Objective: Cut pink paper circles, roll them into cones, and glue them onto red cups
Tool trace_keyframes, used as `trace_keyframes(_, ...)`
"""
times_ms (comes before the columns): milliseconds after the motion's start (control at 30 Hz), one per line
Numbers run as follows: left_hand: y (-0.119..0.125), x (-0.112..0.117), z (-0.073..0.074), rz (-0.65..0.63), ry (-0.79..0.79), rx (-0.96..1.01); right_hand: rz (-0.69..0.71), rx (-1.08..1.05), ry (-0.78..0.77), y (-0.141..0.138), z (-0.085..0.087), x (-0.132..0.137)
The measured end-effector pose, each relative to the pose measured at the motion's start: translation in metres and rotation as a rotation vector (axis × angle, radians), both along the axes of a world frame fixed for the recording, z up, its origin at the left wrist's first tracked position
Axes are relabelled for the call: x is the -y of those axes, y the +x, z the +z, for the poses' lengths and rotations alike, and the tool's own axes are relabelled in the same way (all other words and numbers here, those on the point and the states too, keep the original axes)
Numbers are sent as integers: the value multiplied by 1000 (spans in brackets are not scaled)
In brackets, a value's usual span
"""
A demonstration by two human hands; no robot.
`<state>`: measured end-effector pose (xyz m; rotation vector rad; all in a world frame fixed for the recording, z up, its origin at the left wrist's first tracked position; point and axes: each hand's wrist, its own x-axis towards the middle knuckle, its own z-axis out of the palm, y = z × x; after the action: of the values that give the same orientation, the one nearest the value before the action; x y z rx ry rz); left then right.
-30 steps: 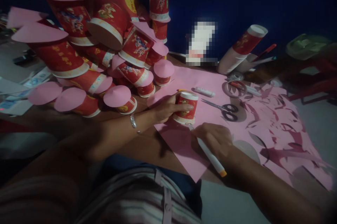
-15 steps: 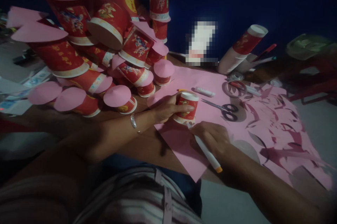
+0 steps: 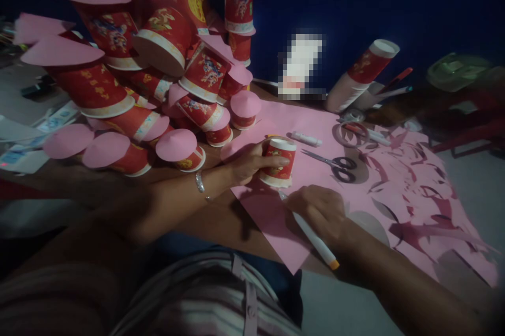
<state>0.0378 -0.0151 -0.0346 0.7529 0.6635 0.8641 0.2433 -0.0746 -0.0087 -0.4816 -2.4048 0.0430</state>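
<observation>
Head view | left hand (image 3: 246, 160) fingers wrapped round red cup (image 3: 279, 161); gold print unreadable | right hand (image 3: 320, 209) fingers closed on marker (image 3: 313, 238)

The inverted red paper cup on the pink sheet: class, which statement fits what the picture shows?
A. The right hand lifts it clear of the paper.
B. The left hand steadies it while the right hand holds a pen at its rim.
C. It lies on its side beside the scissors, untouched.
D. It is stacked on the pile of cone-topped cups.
B: the left hand grips the cup standing mouth-down on the pink sheet, and the right hand holds a pen with its tip at the cup's lower rim.
</observation>
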Motion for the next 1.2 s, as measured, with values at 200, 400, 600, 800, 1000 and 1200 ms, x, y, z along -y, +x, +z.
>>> trace_keyframes(200,0,-2,0,-2,2,47,15,-135,44,-4,-11,-6)
trace_keyframes(400,-1,-1,4,34,10,95,0,-174,30,-5,-17,-5)
trace_keyframes(600,1,-3,-1,26,24,112,7,-161,9,-5,-20,-5)
trace_keyframes(800,1,2,7,-9,15,22,77,-110,-7,-5,-16,-7)
trace_keyframes(1000,0,0,3,-3,-1,9,66,-173,30,-4,-18,-6)
trace_keyframes(1200,0,-3,-4,13,-13,59,-57,-211,103,-3,-18,-7)
